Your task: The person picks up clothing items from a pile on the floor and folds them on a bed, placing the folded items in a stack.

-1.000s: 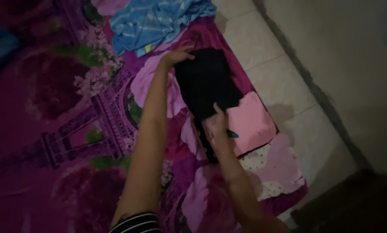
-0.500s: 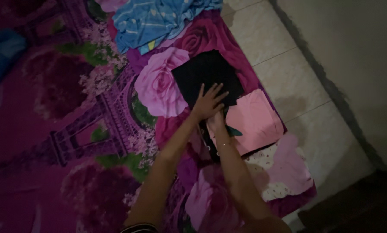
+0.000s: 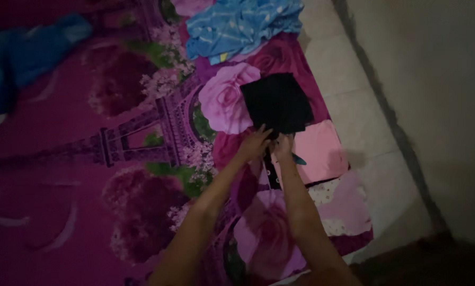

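Note:
A folded black garment (image 3: 277, 101) lies flat on a magenta bedsheet (image 3: 78, 175) printed with roses and a tower. My left hand (image 3: 254, 144) rests at the garment's near edge, fingers spread on the cloth. Beside it, my right hand (image 3: 284, 146) pinches the same near edge. A dark strap with pale dots (image 3: 272, 172) runs back from the garment between my forearms. A folded pink cloth (image 3: 319, 151) lies just right of my right hand.
A crumpled blue patterned cloth (image 3: 242, 24) sits beyond the black garment. A dark blue cloth (image 3: 20, 58) lies at the far left. A pale floral cloth (image 3: 343, 206) is near the sheet's right corner. Tiled floor (image 3: 354, 90) and a wall (image 3: 438, 106) border the right.
My left hand has drawn back from the garment's far end to its near edge. The garment now looks shorter and squarer, folded over. Both hands are now side by side.

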